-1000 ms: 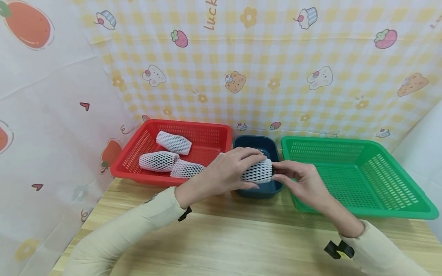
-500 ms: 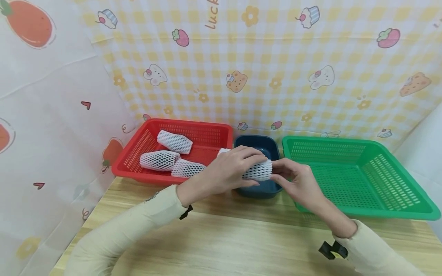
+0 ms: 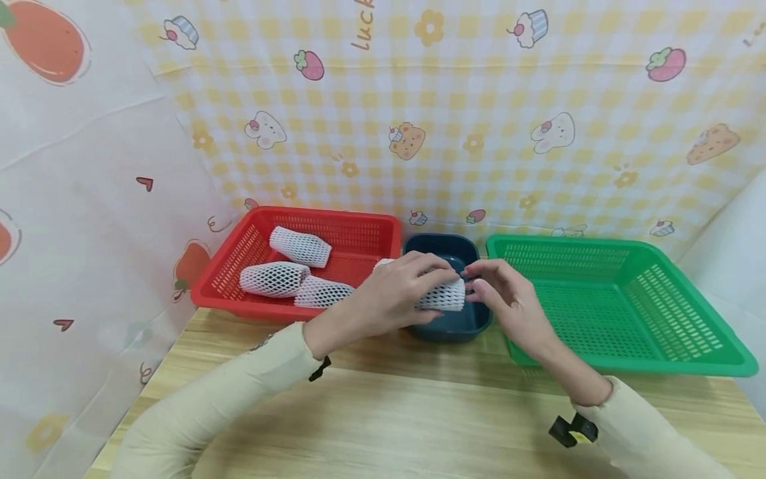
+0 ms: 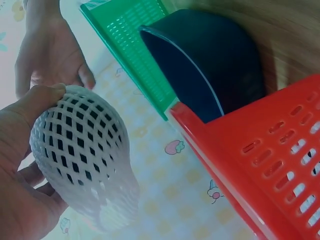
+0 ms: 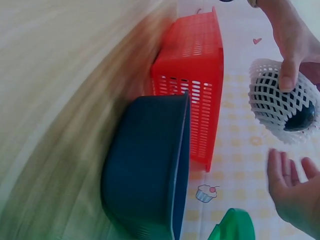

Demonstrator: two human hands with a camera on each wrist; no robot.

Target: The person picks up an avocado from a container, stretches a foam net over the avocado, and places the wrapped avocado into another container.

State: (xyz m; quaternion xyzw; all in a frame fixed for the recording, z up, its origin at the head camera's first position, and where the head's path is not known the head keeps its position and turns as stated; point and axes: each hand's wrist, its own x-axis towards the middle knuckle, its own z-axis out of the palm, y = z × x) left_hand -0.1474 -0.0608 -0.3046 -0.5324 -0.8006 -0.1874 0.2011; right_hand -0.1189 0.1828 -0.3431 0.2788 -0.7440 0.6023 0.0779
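Observation:
My left hand point(image 3: 407, 287) grips a white foam net sleeve point(image 3: 447, 297) above the dark blue bin point(image 3: 451, 329). Inside that sleeve sits a dark, smooth, rounded object point(image 5: 301, 119), visible at the open end in the right wrist view; its kind cannot be told. Beside the open end is my right hand point(image 3: 516, 303), its fingers loosely bent and holding nothing. A gap shows between right hand and sleeve in the right wrist view. Left thumb and fingers wrap the netting in the left wrist view.
A red basket point(image 3: 365, 233) on the left holds several white foam net sleeves point(image 3: 301, 247), some with dark contents. To the right stands a green slotted basket point(image 3: 622, 249). All rest on a wooden table point(image 3: 395, 419) against a patterned cloth point(image 3: 359, 113).
My right fingers have come off the sleeve's right end, where they pinched at the dark object. That object stuck out a second ago and now lies inside the sleeve. My left hand keeps its hold.

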